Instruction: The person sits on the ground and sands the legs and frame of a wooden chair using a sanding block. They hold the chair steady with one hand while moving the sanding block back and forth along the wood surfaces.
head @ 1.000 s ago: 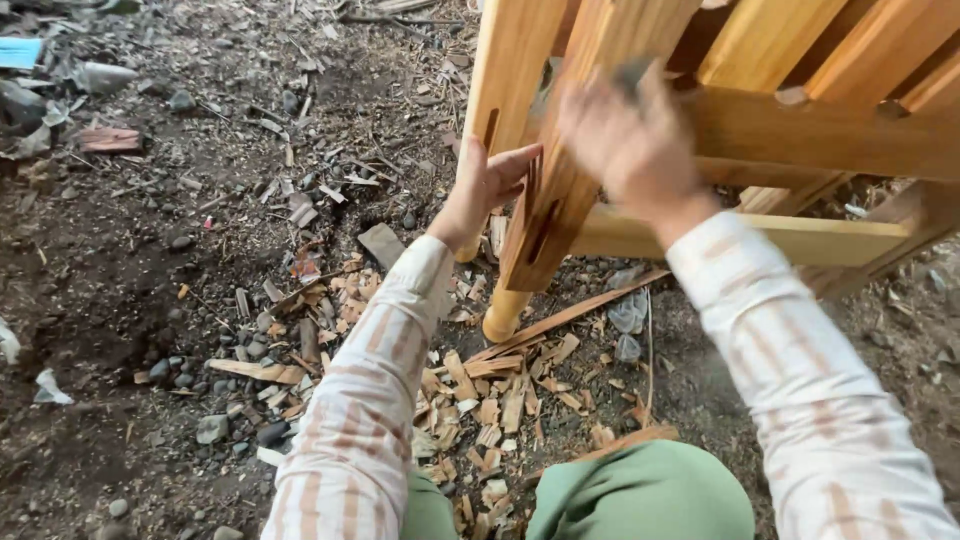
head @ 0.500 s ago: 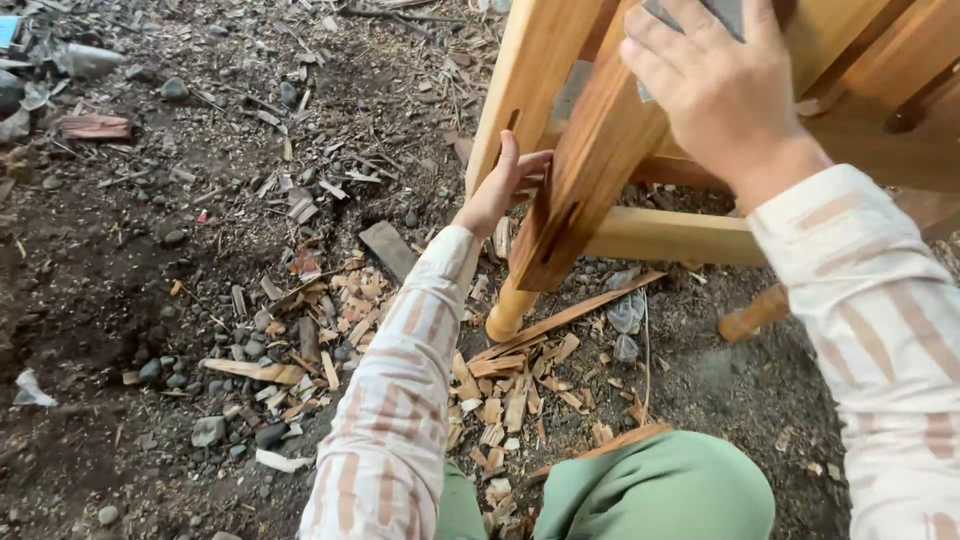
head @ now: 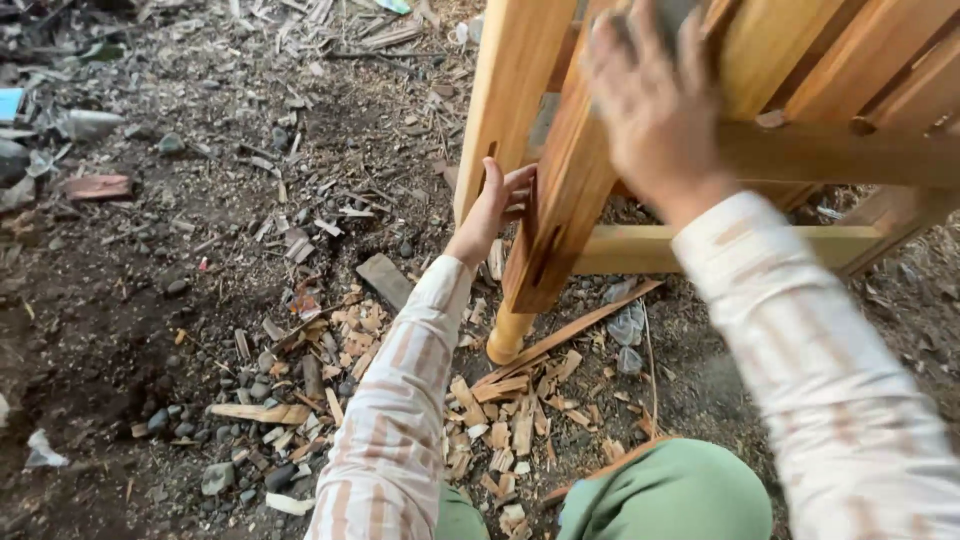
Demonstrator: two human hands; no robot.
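Nearest to us are our green-trousered knee (head: 665, 495) and both striped sleeves, with pale wood chips (head: 500, 415) scattered over the dirt just ahead of them. Our left hand (head: 492, 205) reaches forward to the wooden frame (head: 800, 150), fingers curled loosely around the edge of the slanted reddish board (head: 560, 210), the thumb lying against the pale upright leg (head: 505, 120). That leg stands on the ground among the chips, and the board leans across in front of it. Higher and to the right, our right hand (head: 655, 105) is blurred; it lies flat on top of the same board with fingers spread, and something grey shows beneath them that we cannot make out. Beyond lie stones, splinters and a reddish brick (head: 95, 187) on dark soil.
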